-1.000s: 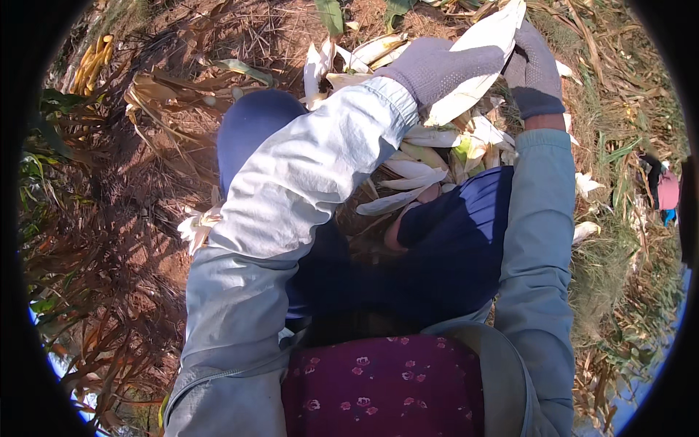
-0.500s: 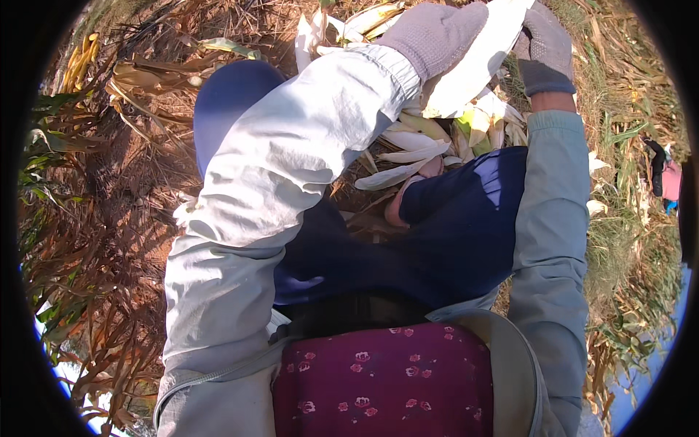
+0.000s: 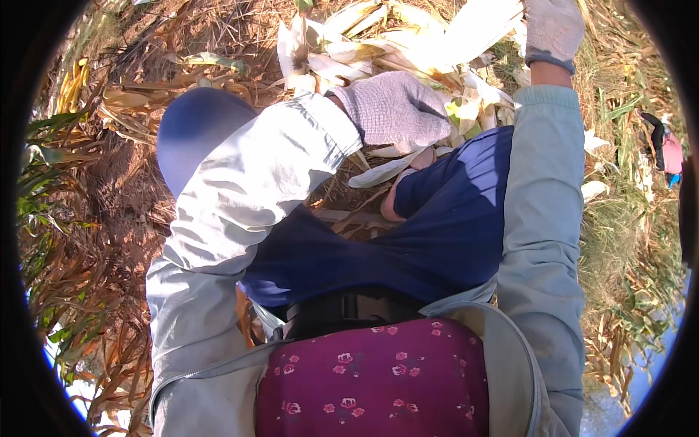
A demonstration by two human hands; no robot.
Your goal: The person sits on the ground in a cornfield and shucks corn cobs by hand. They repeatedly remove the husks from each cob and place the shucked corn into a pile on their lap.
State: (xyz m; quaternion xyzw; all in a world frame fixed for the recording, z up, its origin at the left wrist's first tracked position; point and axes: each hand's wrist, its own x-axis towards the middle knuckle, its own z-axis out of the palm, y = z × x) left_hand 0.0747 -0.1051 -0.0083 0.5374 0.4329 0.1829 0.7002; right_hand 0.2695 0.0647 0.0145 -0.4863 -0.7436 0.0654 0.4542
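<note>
My right hand (image 3: pixel 553 33), in a light knitted glove, is at the top edge and closes on the upper end of an ear of corn in its pale husk (image 3: pixel 484 29). Its fingertips are partly hidden or cut off. Sunlight washes out the husk. My left hand (image 3: pixel 397 109), gloved the same way, is closed, back of the hand up, above my bent legs and apart from that ear. Whatever its curled fingers may hold is hidden. Loose white husk leaves (image 3: pixel 386 173) lie just below it, beside my foot (image 3: pixel 393 204).
A heap of pale husks (image 3: pixel 349 58) lies beyond my left hand. Yellow corn ears (image 3: pixel 74 86) are at the far left. Dry stalks and leaves (image 3: pixel 95 269) cover the reddish ground. Another person in pink (image 3: pixel 673 153) is at the right edge.
My left hand has left the pale ear and come down toward my legs, closed. My right hand has moved slightly up with the ear.
</note>
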